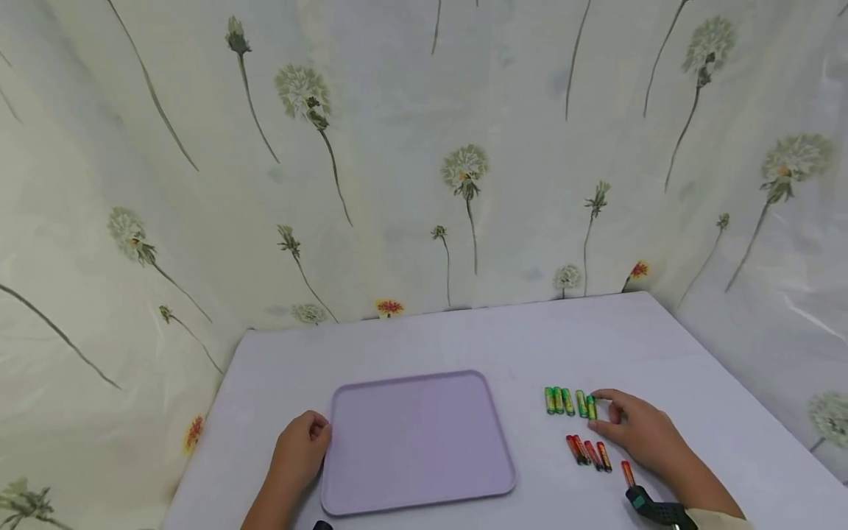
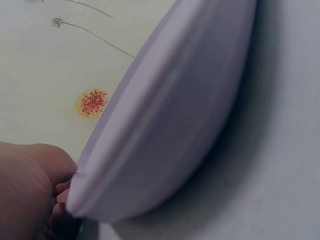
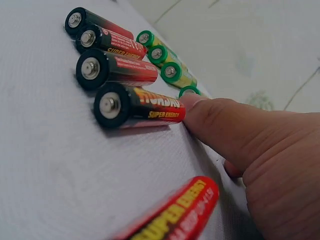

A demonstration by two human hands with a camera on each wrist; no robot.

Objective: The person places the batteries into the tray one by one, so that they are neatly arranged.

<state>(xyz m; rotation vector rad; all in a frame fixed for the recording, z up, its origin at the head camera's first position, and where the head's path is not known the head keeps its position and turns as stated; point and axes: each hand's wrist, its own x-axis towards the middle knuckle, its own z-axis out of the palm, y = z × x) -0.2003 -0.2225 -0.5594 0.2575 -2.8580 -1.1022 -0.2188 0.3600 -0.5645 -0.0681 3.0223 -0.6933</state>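
My left hand is at the left edge of a flat lilac tray. In the left wrist view the thumb presses on the tray's rim, with curled fingers partly hidden behind it. On the right, my right hand pinches the end green battery lengthwise between thumb and forefinger. Several other green batteries lie beside it in a row. Nearer to me is a row of red-and-black batteries, seen close in the right wrist view, where my thumb hides most of the end green battery.
A lone red battery lies near the right wrist, beside the black wrist camera strap. All of this is on a white-covered table. A dandelion-patterned curtain hangs behind and at both sides.
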